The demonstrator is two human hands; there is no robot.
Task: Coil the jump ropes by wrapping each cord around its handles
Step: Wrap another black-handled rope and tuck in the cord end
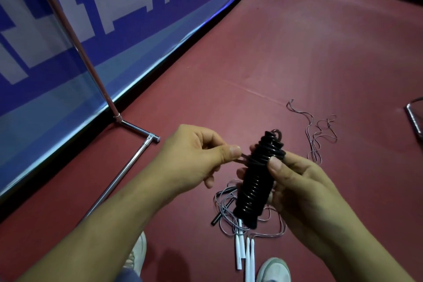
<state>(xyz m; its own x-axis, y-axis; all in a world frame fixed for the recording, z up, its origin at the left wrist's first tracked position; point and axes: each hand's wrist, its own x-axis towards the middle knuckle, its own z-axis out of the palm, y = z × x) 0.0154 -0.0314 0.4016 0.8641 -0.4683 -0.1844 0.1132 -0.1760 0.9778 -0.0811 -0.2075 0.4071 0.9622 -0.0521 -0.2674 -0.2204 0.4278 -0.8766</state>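
A black jump rope [257,183] is wound in tight coils around its handles, forming a thick bundle held upright above the floor. My right hand [297,181] grips this bundle from the right, thumb pressed on the upper coils. My left hand [194,155] pinches the loose end of the black cord just left of the bundle. On the floor below lie white-handled ropes [245,252] with tangled grey cords [226,204] and one black handle [217,218].
A thin loose cord [318,135] lies tangled on the red floor to the right. A chrome rack leg [119,178] runs along the floor at left beside a blue banner wall [68,41]. My two shoes [273,270] show at the bottom. A metal frame [415,117] sits at the right edge.
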